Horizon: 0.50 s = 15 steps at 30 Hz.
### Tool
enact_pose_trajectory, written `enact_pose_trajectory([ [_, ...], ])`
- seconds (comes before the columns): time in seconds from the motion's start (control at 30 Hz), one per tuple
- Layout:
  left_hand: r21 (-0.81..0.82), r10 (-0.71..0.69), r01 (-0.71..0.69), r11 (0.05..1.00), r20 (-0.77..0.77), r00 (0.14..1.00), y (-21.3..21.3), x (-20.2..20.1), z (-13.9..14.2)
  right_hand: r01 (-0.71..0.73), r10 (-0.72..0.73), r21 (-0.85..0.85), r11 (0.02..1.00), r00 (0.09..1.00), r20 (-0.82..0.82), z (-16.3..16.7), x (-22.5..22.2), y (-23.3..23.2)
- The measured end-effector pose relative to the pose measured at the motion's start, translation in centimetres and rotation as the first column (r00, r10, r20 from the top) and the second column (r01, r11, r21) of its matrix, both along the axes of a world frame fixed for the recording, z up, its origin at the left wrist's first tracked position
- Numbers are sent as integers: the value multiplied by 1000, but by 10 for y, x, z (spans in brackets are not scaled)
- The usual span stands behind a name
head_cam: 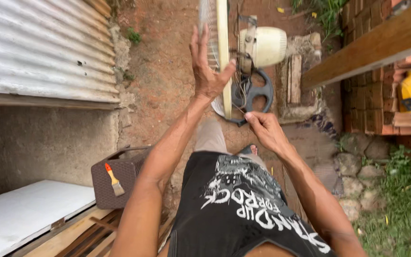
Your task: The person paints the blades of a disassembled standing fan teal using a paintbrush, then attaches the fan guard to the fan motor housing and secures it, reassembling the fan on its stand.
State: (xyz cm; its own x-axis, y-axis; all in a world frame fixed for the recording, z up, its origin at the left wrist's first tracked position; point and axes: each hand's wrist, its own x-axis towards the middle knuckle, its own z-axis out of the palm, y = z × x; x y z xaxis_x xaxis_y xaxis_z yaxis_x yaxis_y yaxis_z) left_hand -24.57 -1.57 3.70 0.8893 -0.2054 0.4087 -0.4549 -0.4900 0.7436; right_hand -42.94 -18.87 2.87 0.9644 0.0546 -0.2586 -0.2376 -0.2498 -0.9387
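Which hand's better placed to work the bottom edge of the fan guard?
Right, probably. The right hand already pinches at the guard's lower rim, while the left hand lies open and flat against the fan higher up, steadying it.

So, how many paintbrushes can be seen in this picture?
1. A paintbrush with an orange handle lies on the brown woven basket, lower left, beside the person's left arm. Others may be hidden inside the basket.

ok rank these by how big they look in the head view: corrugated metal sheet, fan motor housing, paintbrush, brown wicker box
1. corrugated metal sheet
2. brown wicker box, though it sits nearer the camera
3. fan motor housing, not far behind the box, so this order is unsure
4. paintbrush, clearly smallest
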Motion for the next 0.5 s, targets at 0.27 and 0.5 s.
enact_pose_trajectory([
  [0.27, 648, -791, 455, 611, 493, 362, 12, 4, 53, 286, -300, 154, 946, 951, 76, -26, 1, -3],
  [0.5, 717, -876, 525, 459, 464, 133, 0, 23, 69, 559, -566, 192, 807, 638, 522, -50, -4, 104],
])
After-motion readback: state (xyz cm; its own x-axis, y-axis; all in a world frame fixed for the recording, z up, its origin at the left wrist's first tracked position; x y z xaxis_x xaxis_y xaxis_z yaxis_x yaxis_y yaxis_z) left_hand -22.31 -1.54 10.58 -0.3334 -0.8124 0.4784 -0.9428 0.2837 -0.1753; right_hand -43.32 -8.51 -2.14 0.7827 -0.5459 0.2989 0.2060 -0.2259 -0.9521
